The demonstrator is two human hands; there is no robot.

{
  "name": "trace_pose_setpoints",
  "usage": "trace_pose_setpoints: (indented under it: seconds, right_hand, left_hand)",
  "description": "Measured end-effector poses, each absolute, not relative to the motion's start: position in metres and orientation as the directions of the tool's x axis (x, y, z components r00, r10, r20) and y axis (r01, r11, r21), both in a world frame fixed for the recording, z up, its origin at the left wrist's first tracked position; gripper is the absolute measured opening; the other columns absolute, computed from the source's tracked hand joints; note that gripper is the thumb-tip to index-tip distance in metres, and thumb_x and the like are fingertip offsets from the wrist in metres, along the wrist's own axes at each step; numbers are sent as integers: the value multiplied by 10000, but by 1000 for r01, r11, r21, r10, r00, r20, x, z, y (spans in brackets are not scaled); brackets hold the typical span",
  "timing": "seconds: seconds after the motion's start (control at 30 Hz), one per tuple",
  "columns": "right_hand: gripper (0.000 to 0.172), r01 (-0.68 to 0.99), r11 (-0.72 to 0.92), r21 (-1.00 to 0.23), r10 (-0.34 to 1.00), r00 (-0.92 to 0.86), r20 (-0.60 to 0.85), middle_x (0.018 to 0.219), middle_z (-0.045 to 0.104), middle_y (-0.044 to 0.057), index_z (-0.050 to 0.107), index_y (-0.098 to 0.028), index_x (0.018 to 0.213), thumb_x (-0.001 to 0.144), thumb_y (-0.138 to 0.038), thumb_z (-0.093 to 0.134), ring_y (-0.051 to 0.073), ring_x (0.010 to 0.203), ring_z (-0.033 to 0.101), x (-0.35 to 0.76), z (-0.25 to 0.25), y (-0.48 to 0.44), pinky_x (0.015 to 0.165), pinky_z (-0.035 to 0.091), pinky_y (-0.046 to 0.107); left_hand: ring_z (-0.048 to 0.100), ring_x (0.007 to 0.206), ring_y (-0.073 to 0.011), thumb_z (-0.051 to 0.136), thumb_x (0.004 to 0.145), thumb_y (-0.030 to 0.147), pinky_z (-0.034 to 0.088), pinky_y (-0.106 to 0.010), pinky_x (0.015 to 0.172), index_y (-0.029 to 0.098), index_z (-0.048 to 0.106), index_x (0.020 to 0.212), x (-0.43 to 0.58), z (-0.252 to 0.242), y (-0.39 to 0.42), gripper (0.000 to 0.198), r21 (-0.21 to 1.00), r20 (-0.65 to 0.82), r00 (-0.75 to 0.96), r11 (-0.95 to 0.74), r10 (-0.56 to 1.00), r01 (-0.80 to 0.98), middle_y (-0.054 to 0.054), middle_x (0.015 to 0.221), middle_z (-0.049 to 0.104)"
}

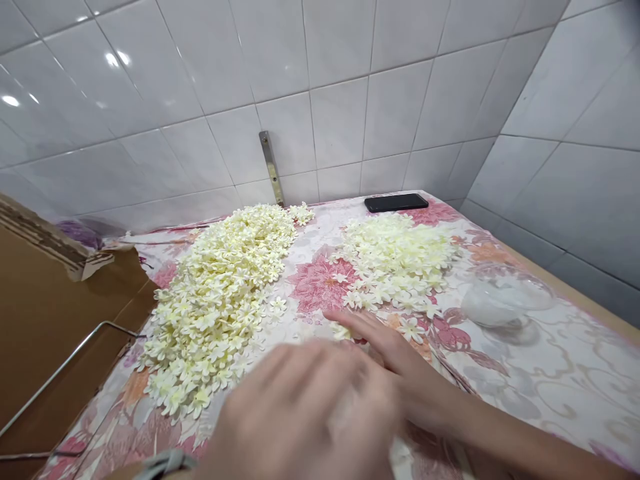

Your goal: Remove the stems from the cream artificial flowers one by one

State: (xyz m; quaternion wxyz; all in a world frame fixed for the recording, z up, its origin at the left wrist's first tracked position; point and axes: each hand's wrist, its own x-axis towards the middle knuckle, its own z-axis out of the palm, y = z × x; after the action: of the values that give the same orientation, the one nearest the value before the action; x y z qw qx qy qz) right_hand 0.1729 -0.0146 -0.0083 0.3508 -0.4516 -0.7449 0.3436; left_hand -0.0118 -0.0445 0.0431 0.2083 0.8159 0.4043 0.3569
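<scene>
Two heaps of small cream flowers lie on a floral cloth (550,373): a long heap (220,293) at the left and a rounder heap (395,257) at the right. My left hand (305,413) is close to the camera and blurred, back up, above the cloth in front of the heaps; its fingers cannot be made out. My right hand (385,347) reaches in from the right, its index finger stretched out toward a few loose flowers (345,330) near the right heap's front edge. The other fingers are hidden behind my left hand.
A black phone (397,202) lies at the back by the tiled wall. A clear glass bowl (505,297) stands right of the round heap. A brown cardboard box (45,300) with a metal wire handle (65,363) sits at the left edge.
</scene>
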Motion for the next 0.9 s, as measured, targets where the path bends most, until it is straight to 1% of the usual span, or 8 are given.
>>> trace_pose_setpoints:
  seconds: [0.1, 0.17, 0.23, 0.3, 0.4, 0.53, 0.77, 0.9]
  right_hand:
    - [350, 432, 322, -842, 935, -285, 212, 1218, 576, 99, 475, -223, 1254, 913, -265, 408, 236, 1112, 525, 174, -9, -12, 924, 415, 421]
    - [313, 442, 289, -849, 949, -252, 192, 1139, 608, 109, 469, -190, 1200, 897, -262, 444, 227, 1038, 571, 174, -10, -11, 852, 460, 390]
    - [218, 495, 319, -808, 942, -262, 212, 1003, 643, 98, 481, -174, 1085, 875, -233, 479, 213, 917, 614, 173, -12, -11, 745, 490, 341]
    - [136, 601, 407, -688, 913, -290, 286, 889, 643, 84, 490, -173, 976, 849, -209, 523, 211, 814, 619, 173, -15, -11, 672, 481, 320]
    - [67, 713, 540, -446, 830, -364, 423, 775, 599, 71, 507, -179, 841, 854, -232, 544, 210, 704, 566, 174, -19, -10, 601, 427, 308]
    - [305, 687, 674, -271, 715, -516, 471, 666, 551, 54, 499, -177, 697, 957, -250, 356, 174, 590, 482, 177, -22, -7, 516, 328, 280]
    - [375, 640, 658, -396, 752, -542, 374, 580, 541, -22, 417, -187, 588, 957, -201, 348, 92, 531, 499, 177, -17, -5, 492, 356, 200]
    - [317, 762, 503, -408, 850, -350, 394, 578, 516, -11, 418, -202, 637, 947, -229, 358, 120, 507, 476, 189, -15, 6, 471, 342, 226]
  left_hand:
    - [598, 708, -254, 493, 835, 332, 459, -356, 598, 214, 600, 850, 7, 53, -6, 160, 469, 248, 417, -485, 875, 738, -79, 783, 643]
    - [568, 643, -192, 439, 880, 394, 431, -288, 566, 210, 557, 797, 10, 41, 9, 234, 622, -1, 478, -374, 878, 688, -22, 710, 609]
    - [520, 582, -143, 409, 900, 400, 401, -244, 540, 208, 499, 725, 8, 24, 14, 275, 792, -119, 538, -247, 835, 558, 24, 641, 534]
    - [462, 564, -123, 382, 914, 387, 360, -232, 536, 205, 442, 663, 6, 11, 12, 316, 838, -101, 515, -207, 851, 506, 44, 599, 455]
    - [405, 581, -123, 380, 916, 371, 304, -244, 544, 201, 373, 614, 4, 7, 5, 347, 779, -42, 476, -270, 878, 566, 45, 594, 406]
    - [420, 630, -132, 326, 937, 369, 302, -255, 587, 200, 362, 649, 1, 11, 2, 336, 718, -40, 555, -362, 831, 594, 33, 657, 440]
    - [425, 611, -119, 433, 899, 430, 298, -241, 577, 196, 402, 681, -8, 4, 8, 321, 789, -120, 599, -290, 792, 541, 45, 653, 448]
    - [431, 609, -115, 355, 934, 388, 314, -238, 595, 185, 476, 675, -8, 0, 11, 350, 871, -103, 504, -167, 858, 463, 42, 622, 439]
